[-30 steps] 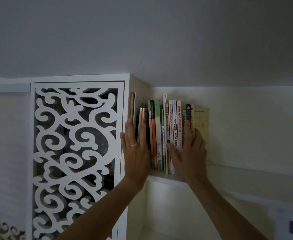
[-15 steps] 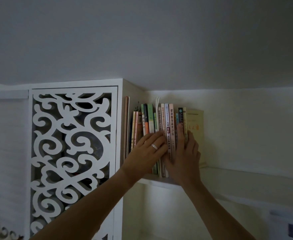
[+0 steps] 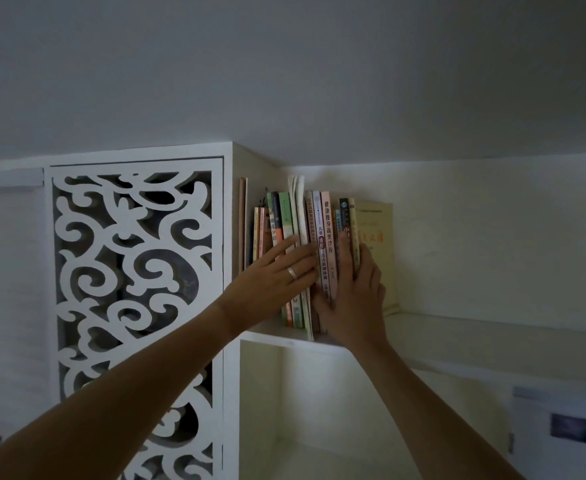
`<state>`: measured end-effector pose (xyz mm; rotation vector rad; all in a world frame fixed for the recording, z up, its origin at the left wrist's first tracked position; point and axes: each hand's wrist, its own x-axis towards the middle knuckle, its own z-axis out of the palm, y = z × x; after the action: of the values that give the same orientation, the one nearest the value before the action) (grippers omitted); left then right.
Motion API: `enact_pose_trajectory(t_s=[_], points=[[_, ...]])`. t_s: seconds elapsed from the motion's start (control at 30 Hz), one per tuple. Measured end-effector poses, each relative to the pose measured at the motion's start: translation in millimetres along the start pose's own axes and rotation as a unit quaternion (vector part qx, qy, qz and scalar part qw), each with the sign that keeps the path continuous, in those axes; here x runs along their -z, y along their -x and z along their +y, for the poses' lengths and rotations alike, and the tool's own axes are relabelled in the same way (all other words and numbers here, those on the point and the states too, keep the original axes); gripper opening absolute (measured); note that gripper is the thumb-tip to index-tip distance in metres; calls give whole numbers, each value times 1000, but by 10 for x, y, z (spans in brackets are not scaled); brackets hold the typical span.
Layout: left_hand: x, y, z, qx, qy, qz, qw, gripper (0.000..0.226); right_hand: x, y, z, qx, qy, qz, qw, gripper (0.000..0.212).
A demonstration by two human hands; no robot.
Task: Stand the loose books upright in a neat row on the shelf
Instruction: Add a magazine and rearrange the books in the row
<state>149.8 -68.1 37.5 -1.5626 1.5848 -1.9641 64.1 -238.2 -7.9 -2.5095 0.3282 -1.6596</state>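
The shelf [image 3: 475,327] carries the books [image 3: 319,244] upright beneath both hands. Left hand [image 3: 277,278] lies flat, fingers spread, across the spines. Right hand [image 3: 353,299], just beside it, presses flat against the right-end spines.

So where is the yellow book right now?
In the head view, the yellow book stands at the right end of the row of books on the shelf, just right of the right hand.

left hand [image 3: 277,275]: lying flat across the spines now, fingers reaching right, no longer upright at the row's left end
books [image 3: 319,251]: standing closer together than a second ago
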Motion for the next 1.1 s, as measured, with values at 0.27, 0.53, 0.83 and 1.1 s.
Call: enact_pose_trajectory(t_s=[0.27, 0.53, 0.83, 1.1], points=[[162, -58, -36, -49, 40, 94, 994, 23, 11, 19, -19, -10, -2, -10, 1000, 94], [508, -131, -198, 85, 83, 253, 960, 9, -25, -8, 26, -4, 6, -26, 1000, 97], [1152, -248, -300, 355, 220, 287, 862, 29, 37, 45, -38, 3, -34, -32, 999, 96], [935, 192, -190, 517, 318, 155, 780, 18, -13, 85, -60, -10, -49, -43, 998, 118]])
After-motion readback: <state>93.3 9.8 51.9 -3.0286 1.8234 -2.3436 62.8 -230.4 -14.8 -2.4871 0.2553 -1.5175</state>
